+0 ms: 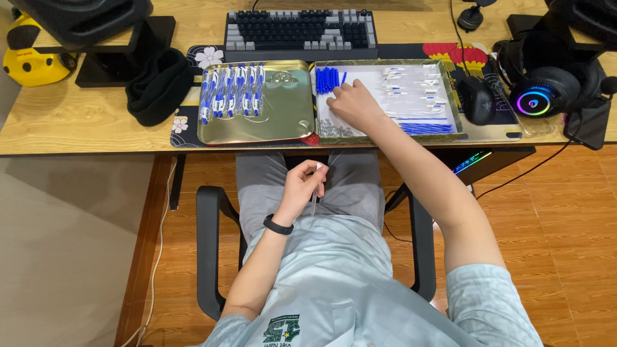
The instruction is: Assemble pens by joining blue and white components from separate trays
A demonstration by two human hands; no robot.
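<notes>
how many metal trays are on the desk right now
2. The gold tray sits left, holding a row of assembled pens. The second tray sits right beside it, holding blue pen parts, where the right hand reaches.

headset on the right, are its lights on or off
On: the headset earcup shows a glowing multicoloured ring as it lies on the desk.

Bare gold tray (283, 109) right of pens (231, 90)

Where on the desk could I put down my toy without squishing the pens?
The gold tray is bare right of the finished pens. Bare wood shows left of the black beanie. The white tray is crowded with blue caps and the right hand.
</notes>
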